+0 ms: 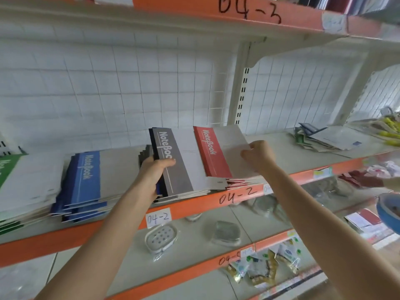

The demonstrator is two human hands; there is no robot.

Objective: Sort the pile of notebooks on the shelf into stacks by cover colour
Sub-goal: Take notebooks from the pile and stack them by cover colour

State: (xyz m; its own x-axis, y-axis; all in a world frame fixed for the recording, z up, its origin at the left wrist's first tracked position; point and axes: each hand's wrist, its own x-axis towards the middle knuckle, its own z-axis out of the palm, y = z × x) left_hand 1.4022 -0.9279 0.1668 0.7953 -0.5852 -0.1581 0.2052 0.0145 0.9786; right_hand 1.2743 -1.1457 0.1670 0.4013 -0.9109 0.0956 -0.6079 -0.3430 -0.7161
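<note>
At the shelf's orange front edge (pixel 190 205), marked "04-2", the left hand (pixel 152 172) clasps the grey "NoteBook" stack (pixel 175 167) by its left side, thumb on top. The right hand (pixel 258 155) pinches the right edge of the red "NoteBook" (pixel 211 154), which lies just beside the grey stack. The upper shelf edge (pixel 303 20) reads "04-3".

Four notebook stacks (pixel 84 182) (pixel 13 191) (pixel 179 167) (pixel 213 154), two hands (pixel 154 169) (pixel 258 155)

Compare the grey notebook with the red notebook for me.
The grey notebook has a grey spine band; the red notebook a red one. The left hand grips the grey notebook's spine side, the right hand pinches the red notebook's white edge. Both read NoteBook in white.
</note>
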